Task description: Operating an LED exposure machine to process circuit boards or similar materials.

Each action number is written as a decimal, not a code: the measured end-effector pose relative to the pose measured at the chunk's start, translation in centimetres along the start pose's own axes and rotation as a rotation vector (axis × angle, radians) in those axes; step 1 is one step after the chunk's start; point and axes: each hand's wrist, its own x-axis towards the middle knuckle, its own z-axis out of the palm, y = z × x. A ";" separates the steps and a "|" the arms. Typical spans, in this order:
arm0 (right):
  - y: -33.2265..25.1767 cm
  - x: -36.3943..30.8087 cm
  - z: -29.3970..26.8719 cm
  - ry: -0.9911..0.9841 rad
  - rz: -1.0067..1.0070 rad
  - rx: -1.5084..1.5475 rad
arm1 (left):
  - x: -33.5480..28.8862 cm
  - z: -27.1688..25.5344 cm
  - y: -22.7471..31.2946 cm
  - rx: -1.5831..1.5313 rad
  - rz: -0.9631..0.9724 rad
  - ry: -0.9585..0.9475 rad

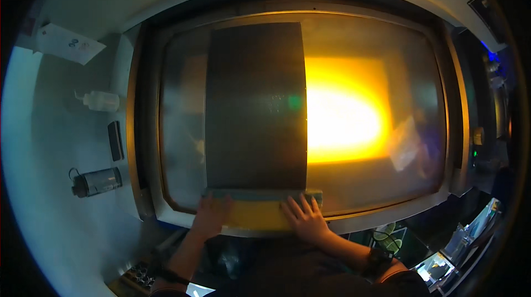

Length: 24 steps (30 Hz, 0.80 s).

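A dark rectangular sheet [254, 103] lies over a large framed translucent panel [354, 183]. Along the sheet's near edge runs a grey-green roll or bar [265, 193], with a yellow strip [257, 217] in front of it. My left hand [213, 214] rests at the left end of the strip, fingertips on the bar, fingers stretched forward. Near the right end, my right hand [307, 219] lies with fingers spread over the bar and the strip's edge. Whether the bar and the strip are one piece, I cannot tell.
Bright yellow light [343, 114] glows through the panel right of the sheet. On the left surface are a squeeze bottle [102, 101], a dark oblong object [115, 141], a drinking bottle [99, 181] and a paper [72, 44]. Lit equipment [437, 266] stands at lower right.
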 end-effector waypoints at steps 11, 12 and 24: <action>27.1 39.7 -12.3 0.495 0.192 -0.287 | 34.6 -26.4 -23.5 -0.127 -0.246 0.599; 28.4 41.8 -13.2 0.498 0.198 -0.291 | 35.9 -28.3 -24.8 -0.125 -0.239 0.604; 20.4 27.7 -5.1 0.568 0.216 -0.016 | 24.5 -22.5 -14.1 -0.207 0.006 0.428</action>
